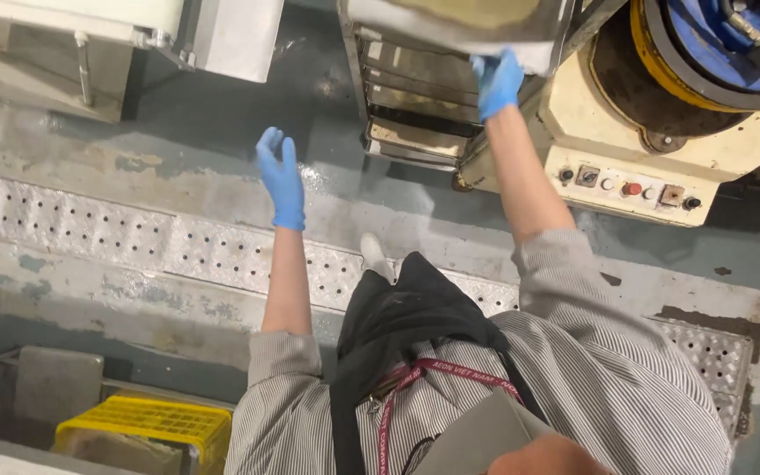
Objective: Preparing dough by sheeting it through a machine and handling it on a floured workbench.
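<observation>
Floor point(222, 114) of worn grey concrete, crossed by perforated drain grating point(134, 242).

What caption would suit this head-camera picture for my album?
Blue-gloved right hand grips a metal tray's edge above a tray rack; blue-gloved left hand hangs open over the floor.

Yellow crate point(147, 427), perforated floor grating point(134, 237), control panel point(631, 186)

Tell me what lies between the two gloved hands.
In the head view, nothing is held between the left hand and the right hand; behind the gap lie bare grey floor and the left edge of a metal tray rack.
</observation>
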